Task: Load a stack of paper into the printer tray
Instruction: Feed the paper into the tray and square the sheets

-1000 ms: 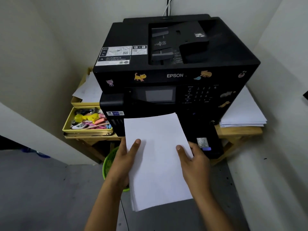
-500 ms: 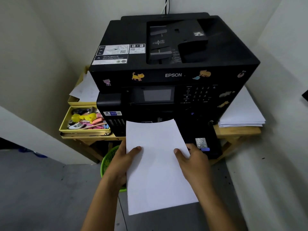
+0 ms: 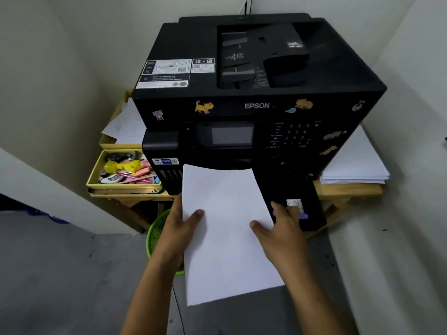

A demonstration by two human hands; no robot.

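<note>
A white paper stack (image 3: pixel 227 228) is held flat in front of the black Epson printer (image 3: pixel 256 97). Its far edge reaches the dark slot under the printer's screen, and the pulled-out black tray (image 3: pixel 304 201) shows to its right. My left hand (image 3: pixel 179 228) grips the stack's left edge, thumb on top and fingers hidden beneath. My right hand (image 3: pixel 283 228) grips the right edge the same way, thumb on the sheet, over the tray.
A yellow box of stationery (image 3: pixel 121 172) and loose sheets (image 3: pixel 125 126) sit left of the printer on a wooden stand (image 3: pixel 348 192). Another paper pile (image 3: pixel 355 163) lies on the right. A green basket (image 3: pixel 157 233) stands on the floor below. Walls close in on both sides.
Both hands have pushed the paper stack forward, so its far edge now meets the printer's front slot. The stack lies straighter than a second ago.
</note>
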